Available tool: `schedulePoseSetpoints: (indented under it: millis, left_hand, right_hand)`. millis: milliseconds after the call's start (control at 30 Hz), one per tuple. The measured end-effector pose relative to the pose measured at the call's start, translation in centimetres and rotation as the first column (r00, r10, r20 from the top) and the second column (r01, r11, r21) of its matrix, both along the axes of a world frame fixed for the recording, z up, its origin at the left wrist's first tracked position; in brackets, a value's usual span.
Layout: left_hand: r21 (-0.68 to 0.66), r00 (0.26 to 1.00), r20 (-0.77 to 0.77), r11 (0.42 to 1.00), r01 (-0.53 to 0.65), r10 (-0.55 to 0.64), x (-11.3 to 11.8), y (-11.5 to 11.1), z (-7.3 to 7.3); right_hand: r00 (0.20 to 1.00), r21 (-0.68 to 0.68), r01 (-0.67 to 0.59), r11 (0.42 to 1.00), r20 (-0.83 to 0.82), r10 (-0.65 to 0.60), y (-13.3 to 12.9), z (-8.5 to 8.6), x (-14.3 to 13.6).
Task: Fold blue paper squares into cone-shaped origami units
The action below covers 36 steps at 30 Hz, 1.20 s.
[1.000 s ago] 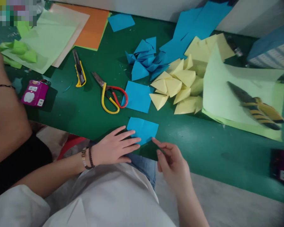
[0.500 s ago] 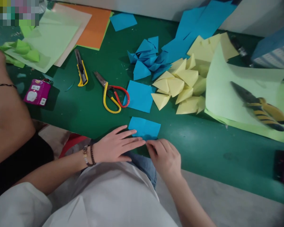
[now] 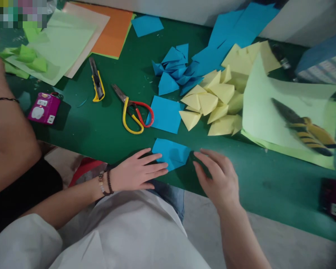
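A creased sheet of blue paper [image 3: 173, 151] lies at the table's near edge. My left hand [image 3: 140, 170] rests with spread fingers, its fingertips on the sheet's left side. Just right of the sheet, my right hand [image 3: 217, 175] hovers apart from it, fingers parted and holding nothing. Beyond the sheet is a flat blue square [image 3: 168, 114], partly covered by the handles of the scissors [image 3: 133, 112], which are red and yellow. Folded yellow paper pieces [image 3: 212, 99] are heaped to the right, with folded blue pieces [image 3: 173, 69] behind them.
A yellow utility knife [image 3: 97, 80] and a purple box [image 3: 44, 108] lie to the left, near another person's arm [image 3: 11, 123]. Pliers [image 3: 305, 127] rest on pale green sheets [image 3: 266, 112] at right. Orange paper [image 3: 112, 31] lies at the back.
My right hand has let go of the sheet's near edge and moved right and slightly away from me, fingers parting. My left hand stays on the sheet.
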<state>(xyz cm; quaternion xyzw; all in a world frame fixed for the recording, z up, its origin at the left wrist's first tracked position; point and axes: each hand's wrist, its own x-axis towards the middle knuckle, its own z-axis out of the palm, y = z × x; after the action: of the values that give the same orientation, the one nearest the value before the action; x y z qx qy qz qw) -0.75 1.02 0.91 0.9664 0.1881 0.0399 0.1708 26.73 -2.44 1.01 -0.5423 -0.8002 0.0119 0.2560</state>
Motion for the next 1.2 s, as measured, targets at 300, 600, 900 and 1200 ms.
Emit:
schedulePoseSetpoints:
  millis: [300, 600, 900, 1200]
  left_hand:
    - [0.031, 0.994, 0.05, 0.995, 0.096, -0.098, -0.7, 1.9, 0.5]
    - [0.146, 1.0, 0.027, 0.989, 0.007, -0.011, 0.6, 0.5, 0.3]
    - [0.123, 0.997, 0.071, 0.992, -0.021, 0.012, 1.2, -0.7, -0.2]
    - [0.155, 0.993, 0.105, 0.987, 0.032, -0.049, 1.4, -0.7, -0.7]
  right_hand:
    - [0.944, 0.034, -0.31, 0.95, 0.134, 0.303, 1.6, -0.2, 1.3]
    - [0.922, -0.126, -0.378, 0.917, 0.043, 0.385, -1.4, 0.8, 0.4]
    - [0.953, -0.156, -0.302, 0.941, -0.042, 0.299, 0.9, 0.4, -0.9]
    - [0.964, -0.177, -0.266, 0.947, -0.048, 0.262, 1.7, -0.3, -1.5]
